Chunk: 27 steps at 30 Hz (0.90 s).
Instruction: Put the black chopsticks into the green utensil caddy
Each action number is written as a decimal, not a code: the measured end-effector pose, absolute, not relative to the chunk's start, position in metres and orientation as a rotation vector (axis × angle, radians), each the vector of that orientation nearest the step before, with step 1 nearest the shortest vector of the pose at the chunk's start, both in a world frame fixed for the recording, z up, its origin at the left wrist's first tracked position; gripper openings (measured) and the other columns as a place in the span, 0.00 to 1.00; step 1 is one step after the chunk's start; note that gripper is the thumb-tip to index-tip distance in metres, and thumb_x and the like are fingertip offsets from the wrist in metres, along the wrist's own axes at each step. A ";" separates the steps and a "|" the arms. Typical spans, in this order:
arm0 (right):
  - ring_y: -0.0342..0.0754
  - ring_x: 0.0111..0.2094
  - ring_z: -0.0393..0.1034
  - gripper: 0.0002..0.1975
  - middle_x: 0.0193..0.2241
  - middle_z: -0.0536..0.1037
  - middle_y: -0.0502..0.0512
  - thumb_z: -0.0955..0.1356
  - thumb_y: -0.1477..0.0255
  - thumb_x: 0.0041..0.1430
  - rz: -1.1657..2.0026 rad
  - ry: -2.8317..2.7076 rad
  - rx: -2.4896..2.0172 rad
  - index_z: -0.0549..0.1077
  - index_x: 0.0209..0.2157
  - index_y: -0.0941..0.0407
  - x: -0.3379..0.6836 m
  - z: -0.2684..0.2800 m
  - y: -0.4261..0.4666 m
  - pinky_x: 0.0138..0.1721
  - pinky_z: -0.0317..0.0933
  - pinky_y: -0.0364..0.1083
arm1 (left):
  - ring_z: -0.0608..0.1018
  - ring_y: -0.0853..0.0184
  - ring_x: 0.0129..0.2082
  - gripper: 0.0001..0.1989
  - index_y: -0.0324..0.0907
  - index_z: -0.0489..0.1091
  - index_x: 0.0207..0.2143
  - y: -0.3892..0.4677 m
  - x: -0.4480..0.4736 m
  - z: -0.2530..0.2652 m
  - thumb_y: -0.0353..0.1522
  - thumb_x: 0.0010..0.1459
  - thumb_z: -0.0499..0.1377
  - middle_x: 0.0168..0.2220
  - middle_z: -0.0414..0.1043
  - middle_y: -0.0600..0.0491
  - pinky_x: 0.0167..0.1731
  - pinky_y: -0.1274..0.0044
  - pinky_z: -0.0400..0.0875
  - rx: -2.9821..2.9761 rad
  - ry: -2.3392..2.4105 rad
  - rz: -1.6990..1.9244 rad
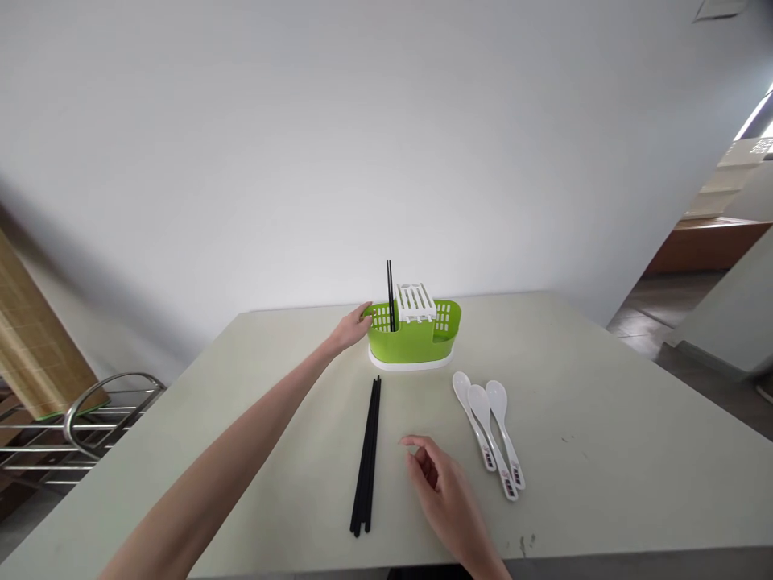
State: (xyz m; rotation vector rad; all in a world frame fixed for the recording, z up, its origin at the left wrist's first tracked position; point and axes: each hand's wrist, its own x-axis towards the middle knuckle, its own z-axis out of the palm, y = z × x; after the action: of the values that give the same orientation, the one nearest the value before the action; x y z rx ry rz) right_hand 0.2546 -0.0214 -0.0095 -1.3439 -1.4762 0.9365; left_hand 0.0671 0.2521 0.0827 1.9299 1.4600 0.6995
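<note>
The right hand (444, 487) hovers nearest, fingers loosely curled, empty, between the black chopsticks (366, 457) lying on the table (634, 419) and three white spoons (490, 435). The left hand (350, 329) touches the green holder (414, 337), where chopsticks (390, 294) stand upright.

Three white spoons (490, 431) on pale table (604, 403), metal rack (90, 419), white wall (302, 145)

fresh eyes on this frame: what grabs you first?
The bright green cutlery holder at the far middle of the pale table, with black chopsticks standing upright in it and the left hand touching its left end. Nearer, a bundle of black chopsticks lies flat beside three white soup spoons, with the right hand open and empty between them.
</note>
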 end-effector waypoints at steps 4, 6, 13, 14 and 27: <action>0.46 0.25 0.65 0.23 0.25 0.70 0.49 0.62 0.52 0.72 0.888 -1.472 -1.336 0.79 0.49 0.54 0.255 -0.007 -0.023 0.27 0.61 0.44 | 0.69 0.52 0.68 0.37 0.43 0.59 0.71 0.234 0.069 0.083 0.52 0.68 0.53 0.69 0.66 0.41 0.64 0.66 0.64 1.846 1.451 0.862; 0.46 0.25 0.66 0.24 0.25 0.70 0.49 0.62 0.52 0.72 0.891 -1.471 -1.332 0.79 0.50 0.54 0.256 -0.007 -0.024 0.27 0.62 0.44 | 0.70 0.54 0.68 0.35 0.42 0.60 0.69 0.219 0.068 0.077 0.53 0.70 0.49 0.69 0.66 0.40 0.63 0.67 0.64 1.740 1.492 1.053; 0.47 0.27 0.67 0.23 0.27 0.72 0.50 0.62 0.53 0.72 0.925 -1.468 -1.346 0.79 0.51 0.54 0.257 -0.010 -0.025 0.30 0.63 0.44 | 0.76 0.55 0.58 0.18 0.45 0.73 0.47 0.134 0.047 0.012 0.48 0.66 0.57 0.53 0.77 0.44 0.60 0.63 0.68 1.807 1.525 1.075; 0.47 0.27 0.67 0.23 0.27 0.72 0.49 0.62 0.53 0.72 0.930 -1.476 -1.354 0.78 0.52 0.54 0.257 -0.010 -0.025 0.30 0.63 0.44 | 0.76 0.54 0.57 0.17 0.46 0.73 0.46 0.123 0.044 0.004 0.47 0.66 0.58 0.52 0.77 0.45 0.60 0.62 0.68 1.885 1.518 1.039; 0.46 0.27 0.66 0.21 0.28 0.73 0.50 0.62 0.56 0.73 0.963 -1.513 -1.388 0.78 0.53 0.53 0.261 -0.008 -0.024 0.29 0.61 0.44 | 0.68 0.50 0.63 0.13 0.48 0.66 0.38 0.074 0.029 -0.007 0.45 0.64 0.63 0.62 0.67 0.45 0.60 0.58 0.68 2.248 1.482 0.820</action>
State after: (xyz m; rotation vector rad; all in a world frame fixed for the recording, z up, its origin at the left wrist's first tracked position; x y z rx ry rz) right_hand 0.2612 -0.0239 -0.0082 -1.3884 -1.5133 0.9630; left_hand 0.0286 0.0741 -0.0068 2.2480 1.4821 0.8205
